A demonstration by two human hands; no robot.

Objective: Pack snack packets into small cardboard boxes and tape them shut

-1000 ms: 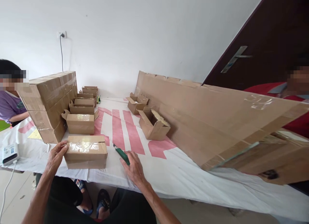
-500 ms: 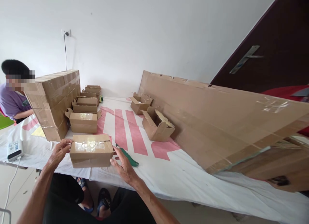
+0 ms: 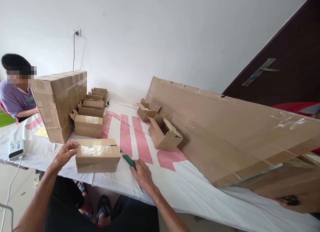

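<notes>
A closed cardboard box (image 3: 97, 163) with clear tape over its top sits at the front of the cloth-covered table. My left hand (image 3: 65, 154) is at the box's left end, its fingers closed on the upper corner; the fingertips are partly hidden. To the right of the box, my right hand (image 3: 142, 173) is wrapped round the handle of a green knife (image 3: 128, 158). The knife's dark tip points up and left toward the box, apart from it. Behind the box stands a row of open cardboard boxes (image 3: 88, 127) with raised flaps.
Stacked taped cartons (image 3: 61, 109) stand at left, near a person in a purple top (image 3: 16, 99). Two open boxes (image 3: 165, 137) sit right of centre before a large cardboard sheet (image 3: 225, 135). A white power device (image 3: 16, 149) with a cable lies at the left edge.
My right hand has left the box's right end and moved right onto the green knife, taking hold of it. My left hand stays at the box's left end.
</notes>
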